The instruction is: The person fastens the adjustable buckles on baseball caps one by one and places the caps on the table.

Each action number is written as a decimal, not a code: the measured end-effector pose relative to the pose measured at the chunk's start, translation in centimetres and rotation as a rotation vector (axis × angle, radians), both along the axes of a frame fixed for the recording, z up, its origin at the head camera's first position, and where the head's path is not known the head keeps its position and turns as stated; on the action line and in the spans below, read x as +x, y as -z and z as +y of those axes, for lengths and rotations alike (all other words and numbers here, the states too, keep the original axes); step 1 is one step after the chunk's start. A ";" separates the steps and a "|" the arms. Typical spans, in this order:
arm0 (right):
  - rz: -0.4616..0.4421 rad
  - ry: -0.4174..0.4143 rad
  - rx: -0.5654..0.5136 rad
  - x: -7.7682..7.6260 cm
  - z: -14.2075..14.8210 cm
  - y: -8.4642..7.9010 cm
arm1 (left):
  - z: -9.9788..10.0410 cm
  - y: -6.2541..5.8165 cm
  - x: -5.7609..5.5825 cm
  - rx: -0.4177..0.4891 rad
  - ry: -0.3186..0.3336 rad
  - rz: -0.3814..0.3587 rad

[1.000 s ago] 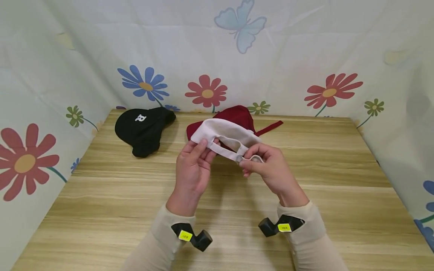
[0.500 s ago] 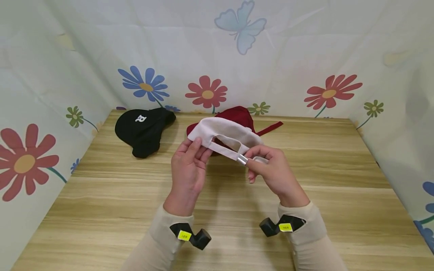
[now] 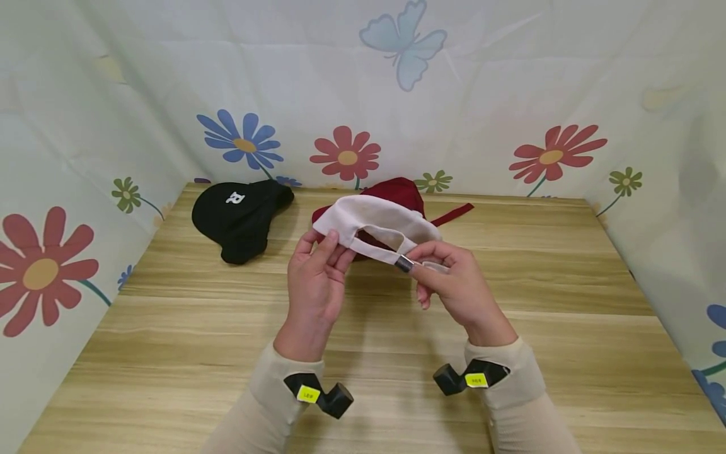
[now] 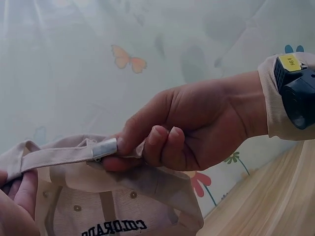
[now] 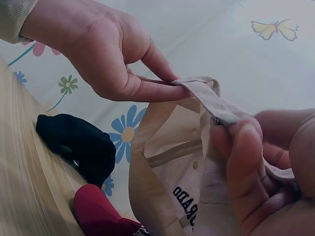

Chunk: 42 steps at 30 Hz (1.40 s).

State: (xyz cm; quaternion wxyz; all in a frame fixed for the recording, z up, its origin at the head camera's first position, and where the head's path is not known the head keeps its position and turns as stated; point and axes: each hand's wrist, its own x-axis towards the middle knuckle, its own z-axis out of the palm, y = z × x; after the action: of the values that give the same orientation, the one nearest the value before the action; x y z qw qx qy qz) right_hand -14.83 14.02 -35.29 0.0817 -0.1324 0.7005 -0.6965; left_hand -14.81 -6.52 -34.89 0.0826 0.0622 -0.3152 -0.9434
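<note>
A pale pinkish-beige cap point(image 3: 368, 211) is held above the table, its back opening and strap turned toward me. My left hand point(image 3: 315, 284) pinches the cap's edge beside the left end of the strap point(image 3: 374, 251). At the strap's metal buckle point(image 3: 404, 263), my right hand point(image 3: 454, 284) pinches between thumb and fingers. The left wrist view shows that buckle point(image 4: 104, 148) against the right thumb, with dark lettering point(image 4: 115, 227) on the cap below. In the right wrist view, the strap point(image 5: 211, 101) runs between both hands, and the loose strap end is partly hidden by the right fingers.
Behind the pale cap, a dark red cap point(image 3: 397, 190) lies on the wooden table point(image 3: 567, 265), its strap point(image 3: 452, 215) stretching right. A black cap point(image 3: 238, 217) with a white letter lies at the back left. Flower-printed cloth point(image 3: 482, 94) walls the table's back and sides.
The left hand has shifted slightly left with the cap's edge. The right hand's grip has moved slightly right, and the metal buckle now shows beyond the right thumb.
</note>
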 end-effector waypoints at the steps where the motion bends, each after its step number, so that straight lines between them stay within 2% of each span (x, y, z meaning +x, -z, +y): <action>1: -0.002 0.005 0.005 0.0 0.0 0.0 | 0.0 0.0 0.0 0.002 -0.002 0.001; 7: 0.015 0.040 0.034 -0.1 -0.1 0.1 | 0.0 0.0 0.0 -0.025 -0.012 -0.006; 12: 0.026 0.069 -0.026 0.0 -0.1 0.1 | 0.0 0.0 -0.1 -0.044 -0.027 -0.021; 18: -0.016 0.047 -0.106 -0.1 -0.1 0.1 | -0.1 0.1 -0.3 -0.043 -0.040 -0.033; 26: -0.039 0.023 -0.110 -0.1 0.0 0.1 | -0.1 0.1 -0.2 -0.048 -0.032 -0.023; 33: -0.055 0.059 -0.137 -0.1 0.0 0.1 | 0.3 0.2 -0.2 -0.017 -0.015 0.005; 36: -0.055 0.086 -0.120 -0.2 -0.1 0.2 | 0.5 0.2 -0.1 -0.010 -0.004 0.010; 42: -0.023 0.103 0.002 -0.2 -0.2 0.3 | 0.9 0.3 0.0 -0.010 0.013 0.024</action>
State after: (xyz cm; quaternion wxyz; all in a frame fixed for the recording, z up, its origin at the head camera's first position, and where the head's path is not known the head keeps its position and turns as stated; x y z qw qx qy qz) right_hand -15.02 13.85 -35.55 0.0540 -0.0879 0.7061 -0.7006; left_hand -14.76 -5.65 -35.24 0.0807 0.0487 -0.3194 -0.9429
